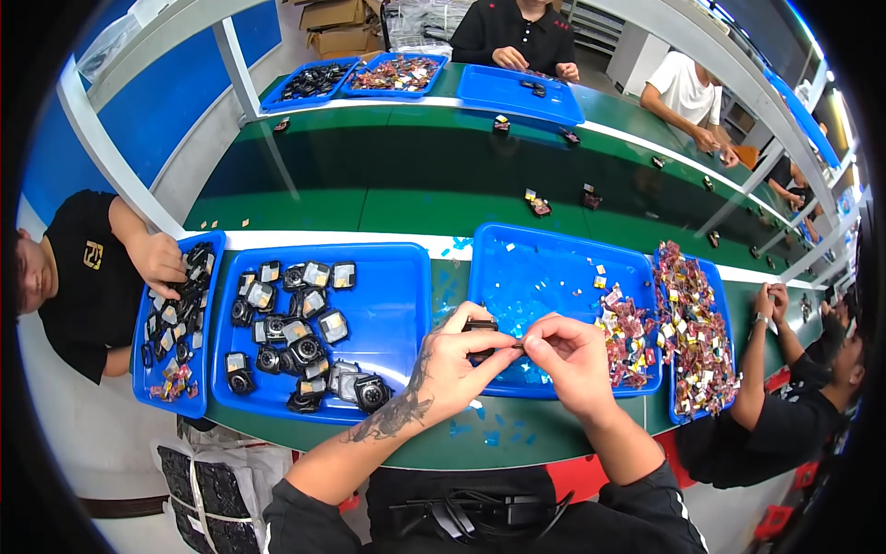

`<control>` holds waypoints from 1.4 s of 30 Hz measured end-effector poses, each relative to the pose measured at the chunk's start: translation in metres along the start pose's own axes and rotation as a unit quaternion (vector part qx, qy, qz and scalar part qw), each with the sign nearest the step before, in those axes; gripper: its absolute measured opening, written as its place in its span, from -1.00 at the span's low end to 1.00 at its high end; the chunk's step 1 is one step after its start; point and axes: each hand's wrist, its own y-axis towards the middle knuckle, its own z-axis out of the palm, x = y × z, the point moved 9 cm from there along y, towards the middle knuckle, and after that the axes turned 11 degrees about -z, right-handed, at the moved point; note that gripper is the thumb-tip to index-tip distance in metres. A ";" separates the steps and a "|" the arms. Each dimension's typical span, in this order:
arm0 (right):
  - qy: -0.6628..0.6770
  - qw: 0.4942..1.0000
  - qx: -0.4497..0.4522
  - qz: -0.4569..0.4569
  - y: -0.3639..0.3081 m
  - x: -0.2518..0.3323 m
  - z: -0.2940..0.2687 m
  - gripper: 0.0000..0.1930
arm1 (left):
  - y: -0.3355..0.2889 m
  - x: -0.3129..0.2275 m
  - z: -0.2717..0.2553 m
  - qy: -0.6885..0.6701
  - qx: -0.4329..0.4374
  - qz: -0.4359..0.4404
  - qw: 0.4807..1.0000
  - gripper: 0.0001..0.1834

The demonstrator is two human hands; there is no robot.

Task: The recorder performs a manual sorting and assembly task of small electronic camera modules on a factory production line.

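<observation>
My left hand is closed around a small black plastic housing, partly hidden by the fingers. Thumb and forefinger of my right hand are pinched together against the left fingertips; what sits between them is too small to make out. Both hands are over the near edge of a blue tray strewn with bits of blue film. In that tray's right side lies a pile of small reddish circuit parts with wires. Left of my hands, another blue tray holds several black camera-like units.
A narrow tray of circuit parts stands at right. At far left a co-worker's hand reaches into a tray of black parts. Beyond runs a green conveyor belt carrying scattered units. White frame posts rise around; other people sit opposite.
</observation>
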 end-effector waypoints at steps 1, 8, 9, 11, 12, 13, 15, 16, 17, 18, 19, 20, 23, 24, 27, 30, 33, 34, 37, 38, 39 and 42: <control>0.001 1.000 0.008 0.011 0.000 -0.002 0.000 -0.89 | 0.000 0.000 -0.001 0.000 0.000 -0.001 1.000 -0.81; 0.079 0.972 0.111 0.191 -0.004 -0.040 0.007 -0.85 | -0.003 -0.021 0.002 0.132 0.001 0.100 0.986 -0.83; 0.100 0.974 0.094 0.178 -0.002 -0.044 0.004 -0.86 | -0.003 -0.022 0.003 0.144 0.003 0.108 0.984 -0.83; -0.060 0.989 0.043 0.125 0.005 -0.044 -0.012 -0.88 | -0.003 -0.025 0.008 0.154 0.009 0.117 0.981 -0.83; -0.217 0.974 -0.002 0.068 0.011 -0.034 -0.025 -0.88 | -0.001 -0.017 0.007 0.095 0.024 0.045 0.994 -0.84; -0.388 0.920 0.019 -0.052 0.018 -0.008 -0.019 -0.85 | 0.000 -0.006 0.008 0.034 0.040 -0.027 0.998 -0.84; -0.386 0.917 0.061 -0.086 0.015 -0.007 -0.020 -0.83 | 0.002 0.007 0.006 -0.017 0.023 -0.054 0.998 -0.85; -0.384 0.910 0.103 -0.120 0.013 -0.004 -0.014 -0.80 | 0.004 0.014 0.002 -0.068 0.006 -0.080 0.994 -0.86; -0.302 0.943 0.066 -0.126 0.013 -0.001 -0.018 -0.81 | 0.005 0.018 0.000 -0.074 -0.004 -0.099 0.992 -0.86; -0.300 0.943 0.069 -0.127 0.013 0.004 -0.013 -0.81 | 0.007 0.019 -0.002 -0.073 -0.007 -0.100 0.992 -0.86; -0.214 0.972 0.052 -0.081 0.010 0.008 -0.007 -0.82 | 0.007 0.020 0.000 -0.074 0.001 -0.095 0.993 -0.87; -0.126 0.991 0.035 -0.034 0.008 0.006 -0.001 -0.83 | 0.006 0.021 0.001 -0.074 0.008 -0.090 0.993 -0.88; -0.148 0.983 0.007 -0.109 0.009 0.015 0.000 -0.85 | 0.004 0.019 0.009 -0.057 0.045 -0.046 0.996 -0.70; -0.129 0.981 -0.026 -0.141 0.009 0.017 -0.005 -0.86 | 0.005 0.018 0.007 -0.056 0.042 -0.046 0.997 -0.70; -0.142 0.982 -0.078 -0.098 0.005 0.009 -0.025 -0.88 | 0.006 0.027 0.014 -0.310 0.098 -0.149 0.934 -0.43; -0.149 0.986 -0.052 -0.055 0.006 0.007 -0.024 -0.84 | 0.007 0.038 0.002 -0.307 0.030 -0.160 0.938 -0.47; -0.107 0.994 -0.002 -0.017 0.004 0.002 -0.010 -0.81 | 0.008 0.040 0.004 -0.309 0.037 -0.167 0.936 -0.58; -0.091 0.995 0.022 -0.021 0.004 0.003 -0.003 -0.80 | 0.009 0.039 0.008 -0.292 0.057 -0.171 0.939 -0.62; -0.142 0.988 0.024 -0.047 0.004 0.010 0.007 -0.81 | 0.005 0.044 0.017 -0.307 0.067 -0.197 0.929 -0.70; -0.158 0.986 0.017 -0.046 0.003 0.011 0.010 -0.82 | 0.003 0.047 0.021 -0.297 0.076 -0.198 0.931 -0.70; -0.165 0.985 -0.018 -0.051 0.002 0.011 0.008 -0.87 | 0.003 0.044 0.023 -0.291 0.088 -0.180 0.936 -0.65; -0.217 0.974 -0.003 -0.061 0.001 0.008 -0.001 -0.90 | 0.000 0.034 0.024 -0.331 0.111 -0.187 0.918 -0.62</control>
